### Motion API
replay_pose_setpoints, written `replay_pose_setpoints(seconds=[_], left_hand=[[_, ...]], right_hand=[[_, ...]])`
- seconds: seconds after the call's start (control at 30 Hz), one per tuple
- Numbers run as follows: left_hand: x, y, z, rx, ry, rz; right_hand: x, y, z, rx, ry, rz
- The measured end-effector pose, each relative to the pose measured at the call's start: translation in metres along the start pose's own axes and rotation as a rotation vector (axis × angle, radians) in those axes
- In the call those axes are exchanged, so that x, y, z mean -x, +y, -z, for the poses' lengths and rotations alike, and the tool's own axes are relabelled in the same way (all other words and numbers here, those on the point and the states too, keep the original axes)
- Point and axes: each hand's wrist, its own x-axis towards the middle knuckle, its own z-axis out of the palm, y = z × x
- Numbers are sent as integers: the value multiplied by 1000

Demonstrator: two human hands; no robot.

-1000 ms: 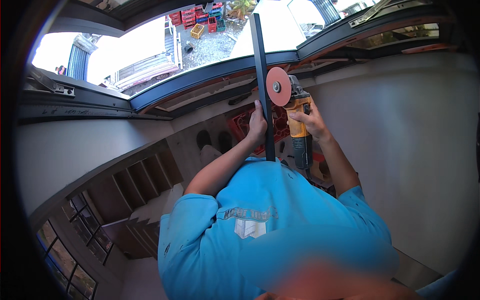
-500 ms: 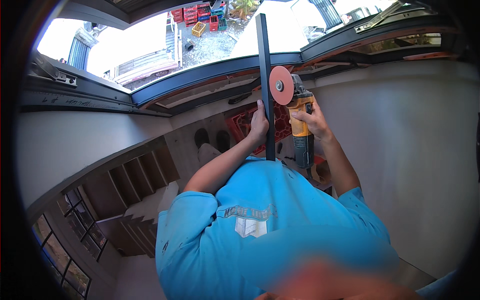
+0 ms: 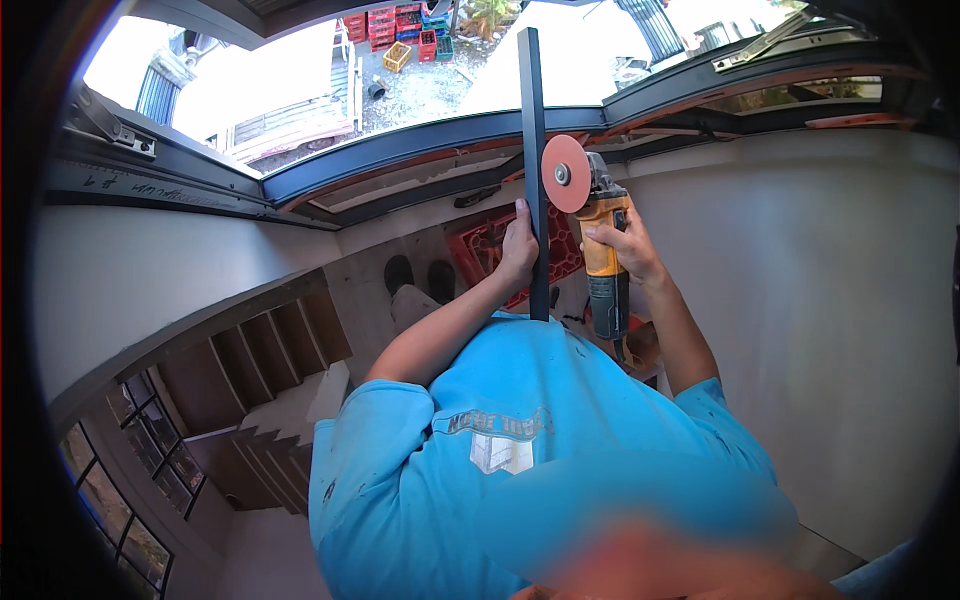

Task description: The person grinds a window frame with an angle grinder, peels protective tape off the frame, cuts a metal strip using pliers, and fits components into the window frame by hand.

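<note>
My left hand (image 3: 519, 246) is closed around a long dark metal bar (image 3: 534, 120). The bar's lower end meets my blue shirt at the belly, and its far end rises past the window frame. In my right hand (image 3: 632, 243) is a yellow and black angle grinder (image 3: 604, 254), held by its body with the thumb across the front. Its reddish cutting disc (image 3: 564, 190) faces me just right of the bar. Whether the disc touches the bar I cannot tell.
Dark window framing (image 3: 400, 143) spans the opening ahead, with crates (image 3: 397, 58) outside below. A red plastic crate (image 3: 478, 240) is on the floor behind the bar, near dark shoes (image 3: 398, 271). Stairs (image 3: 270, 355) lie at left, a pale wall (image 3: 800, 300) at right.
The whole view has shifted very slightly. Both hands keep their grips, and the bar and angle grinder stay nearly in the same place relative to each other.
</note>
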Motion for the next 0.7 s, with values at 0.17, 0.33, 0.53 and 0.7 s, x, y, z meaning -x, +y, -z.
replay_pose_setpoints(seconds=[0.17,0.33,0.53,0.7], left_hand=[[-2,2,0,-19,31,15],[-4,6,0,-10,19,-4],[-6,14,-3,-31,37,-1],[-5,22,-6,-39,47,18]], right_hand=[[1,0,2,9,-8,-28],[1,2,3,29,15,-42],[0,4,6,29,-7,-48],[1,2,4,24,-1,-56]])
